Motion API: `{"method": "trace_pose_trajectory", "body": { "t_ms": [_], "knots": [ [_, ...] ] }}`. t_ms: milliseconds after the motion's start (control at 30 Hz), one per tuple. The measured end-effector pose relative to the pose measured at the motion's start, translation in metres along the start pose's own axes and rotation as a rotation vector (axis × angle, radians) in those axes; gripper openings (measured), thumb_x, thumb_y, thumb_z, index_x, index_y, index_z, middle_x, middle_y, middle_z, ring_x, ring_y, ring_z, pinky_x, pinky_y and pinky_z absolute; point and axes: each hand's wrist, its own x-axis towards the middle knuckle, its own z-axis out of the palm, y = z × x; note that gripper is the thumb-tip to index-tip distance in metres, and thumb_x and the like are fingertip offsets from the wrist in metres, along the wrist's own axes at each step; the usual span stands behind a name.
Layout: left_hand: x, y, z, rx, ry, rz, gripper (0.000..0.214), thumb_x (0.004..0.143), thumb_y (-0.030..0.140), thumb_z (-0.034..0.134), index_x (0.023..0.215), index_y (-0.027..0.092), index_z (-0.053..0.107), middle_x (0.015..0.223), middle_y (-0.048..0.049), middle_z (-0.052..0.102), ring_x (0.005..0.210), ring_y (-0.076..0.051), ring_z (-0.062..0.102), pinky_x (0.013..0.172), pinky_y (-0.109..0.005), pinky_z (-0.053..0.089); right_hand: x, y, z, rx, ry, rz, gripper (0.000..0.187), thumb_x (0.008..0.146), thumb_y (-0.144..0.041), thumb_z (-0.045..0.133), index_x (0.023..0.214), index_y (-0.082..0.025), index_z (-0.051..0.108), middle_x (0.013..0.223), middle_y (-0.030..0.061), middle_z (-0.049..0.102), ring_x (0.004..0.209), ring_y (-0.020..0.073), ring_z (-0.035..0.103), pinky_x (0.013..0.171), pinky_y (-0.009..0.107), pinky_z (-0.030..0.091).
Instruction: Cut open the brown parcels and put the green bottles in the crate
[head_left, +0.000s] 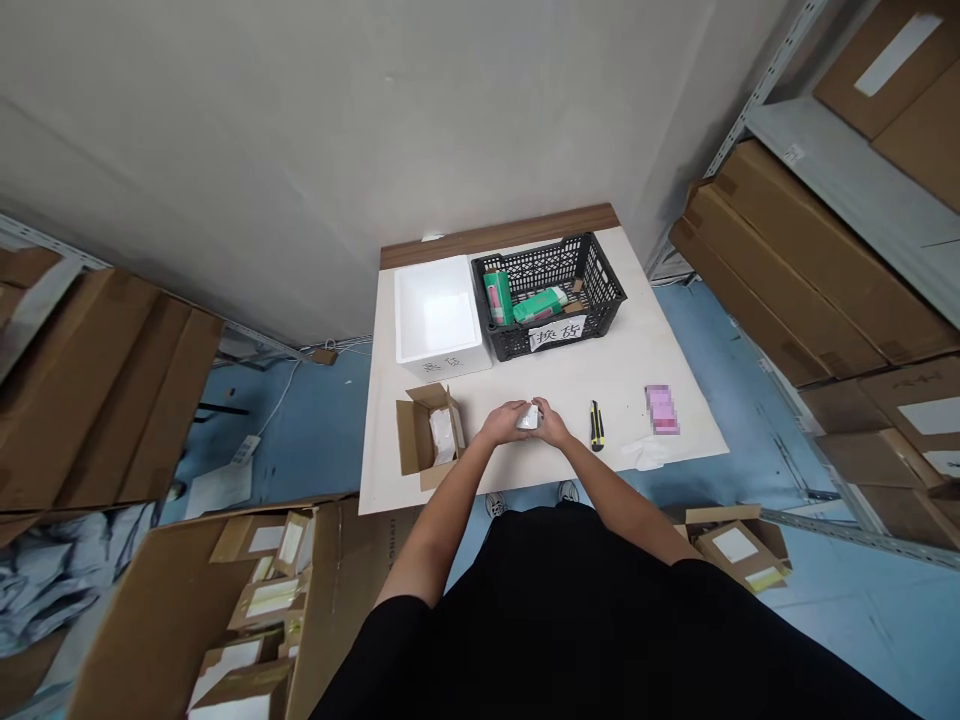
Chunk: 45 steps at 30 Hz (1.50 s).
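My left hand (506, 421) and right hand (553, 426) pinch 1 small white packet (529, 417): probably light, crushable; I'd hold its ends.

So the only thing actually in play here is a small white packet (529, 417), glossy-looking, maybe plastic-wrapped, too tiny and blurry to read any print on it. It's pinched from both sides: left hand (504, 422) wraps its left end, right hand (553, 425) covers its right end, so only the middle strip peeks out between the fingers. It looks roughly level with its long side running left to right, but I can't tell if it's lifted or resting. Placement-wise, it sits to the right of the open brown cardboard box (429, 436), near it but clearly not touching, about level with that box's middle.
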Motion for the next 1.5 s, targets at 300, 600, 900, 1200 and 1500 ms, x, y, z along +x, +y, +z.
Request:
{"method": "trace_pose_trajectory", "body": {
  "t_ms": [300, 600, 900, 1200, 1500],
  "knots": [
    [0.007, -0.004, -0.016, 0.129, -0.077, 0.059, 0.053, 0.094, 0.040, 0.069, 0.144, 0.022, 0.064, 0.145, -0.0125, 0.070, 0.132, -0.031, 0.067, 0.107, -0.037, 0.053, -0.001, 0.009, 0.005, 0.008, 0.048, 0.106, 0.086, 0.068, -0.015, 0.089, 0.146, -0.030, 0.058, 0.124, 0.0064, 0.076, 0.098, 0.0256, 0.077, 0.092, 0.038, 0.060],
    [0.021, 0.002, -0.029, 0.206, -0.158, 0.064, 0.045, 0.090, 0.032, 0.070, 0.133, 0.018, 0.066, 0.132, -0.0136, 0.073, 0.118, -0.030, 0.073, 0.099, -0.035, 0.055, 0.012, 0.013, 0.008, 0.203, 0.063, 0.174, 0.087, 0.061, -0.010, 0.090, 0.140, -0.029, 0.060, 0.128, 0.0071, 0.074, 0.093, 0.0231, 0.078, 0.090, 0.041, 0.064],
    [0.041, 0.009, -0.030, 0.295, -0.200, 0.075, 0.059, 0.082, 0.027, 0.080, 0.137, 0.014, 0.063, 0.130, -0.0189, 0.072, 0.116, -0.033, 0.073, 0.098, -0.036, 0.055, 0.022, -0.008, 0.006, 0.117, 0.110, 0.129, 0.090, 0.061, -0.014, 0.092, 0.145, -0.030, 0.061, 0.133, 0.0086, 0.072, 0.118, 0.0293, 0.073, 0.097, 0.040, 0.061],
    [0.046, -0.012, -0.023, 0.006, -0.072, 0.063, 0.077, 0.095, 0.036, 0.063, 0.165, 0.013, 0.040, 0.122, -0.0188, 0.077, 0.115, -0.034, 0.074, 0.102, -0.038, 0.053, 0.002, -0.018, 0.008, -0.099, 0.180, 0.258, 0.082, 0.074, -0.017, 0.088, 0.150, -0.033, 0.060, 0.124, 0.0046, 0.077, 0.100, 0.0258, 0.077, 0.095, 0.039, 0.060],
    [0.035, -0.009, -0.015, -0.217, 0.424, -0.555, 0.061, 0.097, 0.032, 0.065, 0.156, 0.022, 0.052, 0.157, -0.0155, 0.056, 0.136, -0.031, 0.062, 0.109, -0.040, 0.052, -0.008, -0.026, 0.018, 0.061, 0.331, 0.167, 0.069, 0.077, -0.024, 0.074, 0.144, -0.026, 0.061, 0.139, 0.0103, 0.068, 0.110, 0.0255, 0.072, 0.098, 0.043, 0.061]
  ]
}}
